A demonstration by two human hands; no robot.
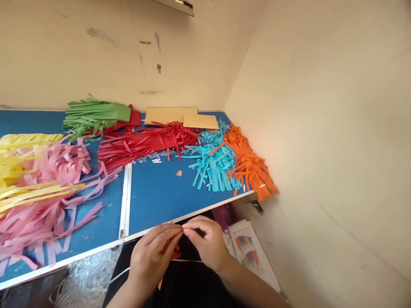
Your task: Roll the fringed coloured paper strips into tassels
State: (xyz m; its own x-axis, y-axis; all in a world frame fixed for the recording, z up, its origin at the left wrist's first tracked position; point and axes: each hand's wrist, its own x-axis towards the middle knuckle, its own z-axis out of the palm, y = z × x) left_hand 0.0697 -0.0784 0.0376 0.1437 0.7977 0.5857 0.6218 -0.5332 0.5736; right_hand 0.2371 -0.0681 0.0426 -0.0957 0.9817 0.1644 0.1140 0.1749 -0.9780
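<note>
My left hand point(154, 252) is closed around an orange fringed paper tassel point(175, 253), whose strips hang below the fingers over my lap. Thumb and forefinger of my right hand point(207, 241) pinch a small orange-red end of it, where the fingertips of both hands meet. Most of the tassel is hidden by my left hand. A thin white cord point(188, 260) runs across the dark clothing beneath the hands. Both hands are just in front of the edge of the blue table point(154, 196).
Fringed paper lies in piles: green point(99, 113), red point(144, 143), light blue point(216, 160), orange point(248, 164), pink point(48, 201) and yellow point(13, 169). Tan cards point(170, 114) lie by the wall. Clear plastic bundle point(86, 278) and printed sheet point(253, 252) are below the table.
</note>
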